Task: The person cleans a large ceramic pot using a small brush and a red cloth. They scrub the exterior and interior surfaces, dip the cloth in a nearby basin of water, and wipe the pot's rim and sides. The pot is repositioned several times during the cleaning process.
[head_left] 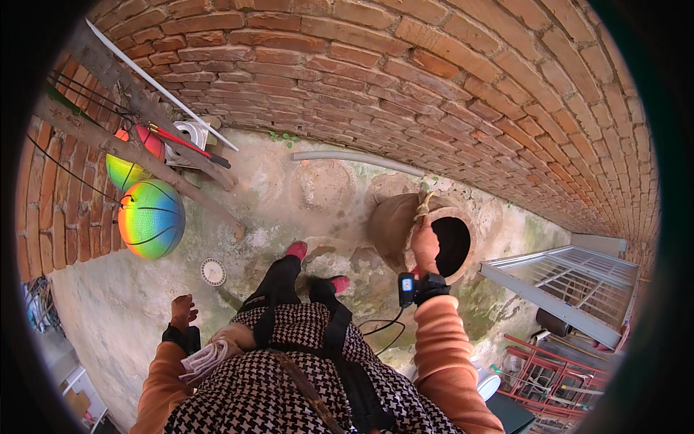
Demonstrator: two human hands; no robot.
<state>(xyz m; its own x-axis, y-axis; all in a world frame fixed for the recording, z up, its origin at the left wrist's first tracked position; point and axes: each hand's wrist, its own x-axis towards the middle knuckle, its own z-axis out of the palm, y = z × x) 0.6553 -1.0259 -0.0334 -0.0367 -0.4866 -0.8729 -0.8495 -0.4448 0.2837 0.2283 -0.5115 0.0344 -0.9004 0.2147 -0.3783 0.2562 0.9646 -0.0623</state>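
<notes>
A large brown clay pot [390,226] lies tilted on the concrete ground ahead and to the right, its dark round mouth turned rightward. Over the near side of its rim, my right hand [425,247] is closed. A twisted yellowish strip [424,205] sticks out just beyond my fingers; whether they grip it or the rim is hard to tell. A bit of red shows beside the wrist. My left hand [183,311] hangs low at the left, fingers loosely bent and apart, with nothing seen in it. A pale folded cloth [210,358] rests at my waist near it.
A brick wall [347,72] runs along the far side, with a grey pipe [358,158] at its foot. Colourful balls [152,218] and leaning wooden poles [177,184] stand left. A round drain cover [213,272] is set in the ground. To the right are a white metal frame [564,286] and red metal racks [553,383].
</notes>
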